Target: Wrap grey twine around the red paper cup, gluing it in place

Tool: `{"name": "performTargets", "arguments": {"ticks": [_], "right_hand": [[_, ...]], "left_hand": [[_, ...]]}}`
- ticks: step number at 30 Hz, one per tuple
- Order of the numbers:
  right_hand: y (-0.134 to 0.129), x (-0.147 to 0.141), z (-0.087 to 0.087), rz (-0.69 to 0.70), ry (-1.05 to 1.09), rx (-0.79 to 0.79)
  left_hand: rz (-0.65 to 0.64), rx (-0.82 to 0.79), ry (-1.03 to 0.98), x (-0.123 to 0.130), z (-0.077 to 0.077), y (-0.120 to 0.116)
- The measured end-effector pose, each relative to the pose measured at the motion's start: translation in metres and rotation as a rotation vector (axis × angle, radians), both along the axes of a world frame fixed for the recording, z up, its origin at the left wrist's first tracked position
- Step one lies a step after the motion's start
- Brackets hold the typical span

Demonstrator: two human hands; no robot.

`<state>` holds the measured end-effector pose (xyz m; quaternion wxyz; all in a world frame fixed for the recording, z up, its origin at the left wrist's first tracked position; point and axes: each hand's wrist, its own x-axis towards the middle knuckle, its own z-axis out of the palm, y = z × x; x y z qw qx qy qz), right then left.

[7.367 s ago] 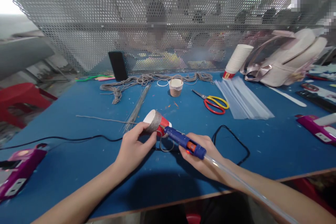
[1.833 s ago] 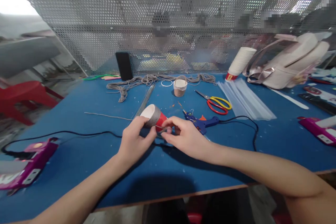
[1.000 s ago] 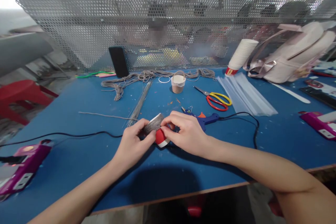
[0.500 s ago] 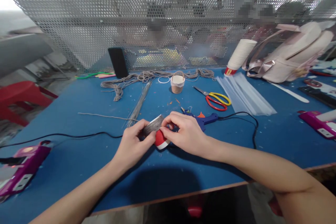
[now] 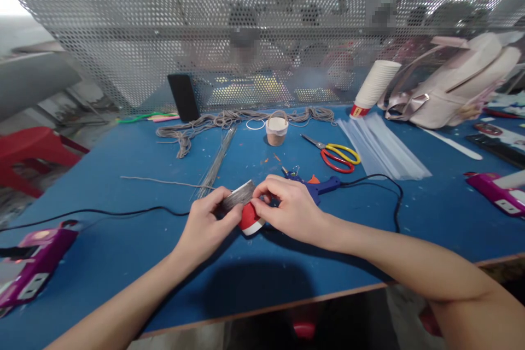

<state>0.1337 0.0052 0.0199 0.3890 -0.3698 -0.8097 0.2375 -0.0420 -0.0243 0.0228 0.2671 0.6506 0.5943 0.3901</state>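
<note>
A small paper cup (image 5: pixel 251 221), red with a white rim and tilted on its side, is between my hands low over the table. Grey cord (image 5: pixel 240 197) covers its upper part in close rows. My left hand (image 5: pixel 211 224) grips the cup from the left, thumb on the near side. At the cup's right edge, the thumb and fingers of my right hand (image 5: pixel 287 205) are pinched together against it; the fingertips hide the exact spot. A loose cord tail (image 5: pixel 164 181) runs left across the table from behind my left hand. Just beyond my right hand lies a blue glue gun (image 5: pixel 324 188).
Scissors (image 5: pixel 334 156), a small brown basket-like cup (image 5: pixel 276 131), grey cord bundles (image 5: pixel 221 119), thin wires (image 5: pixel 217 164) and clear plastic strips (image 5: pixel 385 147) lie beyond. Stacked paper cups (image 5: pixel 375 87) lean against a perforated screen (image 5: pixel 123 54). Power strips (image 5: pixel 39 268) and black cables flank my arms.
Both hands keep the same hold on the cup. The view has shifted very slightly; the cup's red end sits a touch lower and further left.
</note>
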Motion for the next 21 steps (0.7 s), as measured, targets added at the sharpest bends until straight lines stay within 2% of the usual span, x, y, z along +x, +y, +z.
{"name": "performTargets", "arguments": {"ticks": [12,21], "right_hand": [[0.0014,-0.0009,-0.0033,-0.035,-0.005,-0.026],[0.0009,0.0008,-0.0032,-0.019,0.009,-0.052]], "left_hand": [[-0.006,-0.061,-0.012,0.0007,-0.0002,0.0006],[0.017,-0.041,-0.01,0.0014,0.0005,-0.0001]]}}
